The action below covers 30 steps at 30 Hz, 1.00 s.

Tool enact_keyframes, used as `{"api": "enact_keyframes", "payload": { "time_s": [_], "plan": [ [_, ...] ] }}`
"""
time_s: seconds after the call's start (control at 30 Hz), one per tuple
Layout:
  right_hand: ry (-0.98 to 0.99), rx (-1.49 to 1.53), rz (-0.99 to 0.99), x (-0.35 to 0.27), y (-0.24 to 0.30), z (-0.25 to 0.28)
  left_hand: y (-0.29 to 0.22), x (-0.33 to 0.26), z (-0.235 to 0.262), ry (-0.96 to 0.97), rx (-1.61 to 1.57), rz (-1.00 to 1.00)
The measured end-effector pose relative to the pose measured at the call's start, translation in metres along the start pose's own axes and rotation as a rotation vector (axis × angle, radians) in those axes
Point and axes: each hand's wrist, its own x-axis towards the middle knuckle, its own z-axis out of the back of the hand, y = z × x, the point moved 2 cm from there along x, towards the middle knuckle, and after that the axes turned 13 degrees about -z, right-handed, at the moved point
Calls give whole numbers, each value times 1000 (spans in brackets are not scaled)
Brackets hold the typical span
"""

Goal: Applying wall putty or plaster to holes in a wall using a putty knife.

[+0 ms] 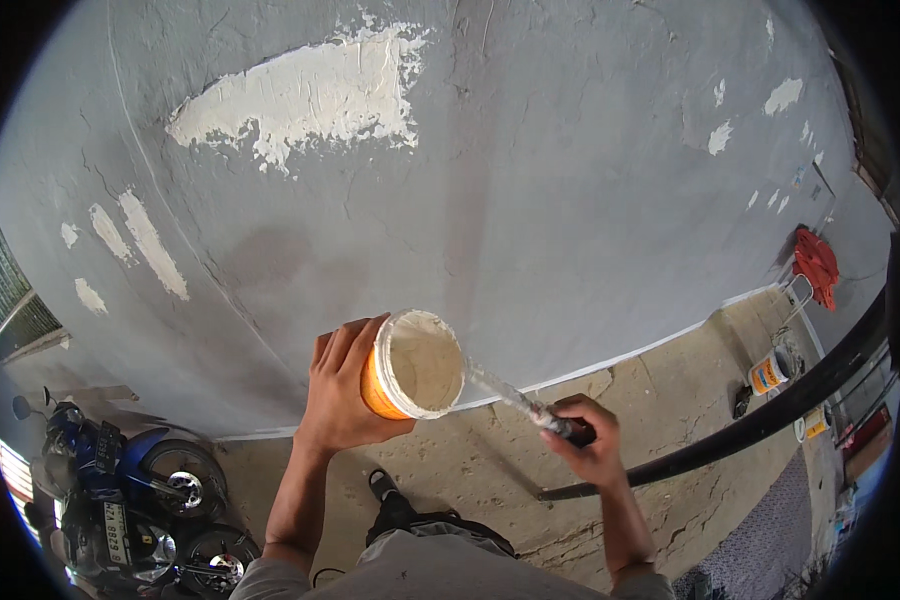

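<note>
In my left hand (pixel 342 388) is an orange and white plastic tub (pixel 376 386), its fingers wrapped round the side. The tub is tilted so its mouth faces up toward me, and pale putty smears its rim and inside. My right hand (pixel 598 440) is closed round the dark handle of a putty-smeared scraper (pixel 507 388). Its blade, seen nearly edge-on, points left and ends at the tub's right rim; whether it touches is unclear. Ahead stands a grey wall (pixel 590 190) with a large patch of off-white putty (pixel 320 98) at the upper left.
Smaller pale patches (pixel 152 245) dot the wall. Parked motorbikes (pixel 120 470) stand at the lower left. A dark pole (pixel 740 447) crosses the right side. Beyond it are a red cloth (pixel 815 268), a bucket (pixel 767 374) and a patterned mat (pixel 760 540) on the cracked concrete floor (pixel 660 400).
</note>
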Motion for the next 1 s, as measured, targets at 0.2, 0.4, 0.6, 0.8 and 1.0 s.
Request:
{"api": "enact_keyframes", "payload": {
  "time_s": [0.2, 0.4, 0.6, 0.8, 1.0],
  "plan": [
    [-177, -44, 192, -15, -8, -40, -4, 5, -7, -56, -13, 17],
    [-112, -3, 191, -22, -18, -48, 0, -2, -3, -133, 45, -93],
    [-88, -17, 171, -31, -17, -45, 6, -10, 7, -137, 104, -108],
    [1, -151, -21, -39, -29, -42, 12, -14, 21, -232, 96, -59],
    [14, 434, -416, -22, -14, -1, 12, -15, 19, -162, 148, -107]
  ]
}}
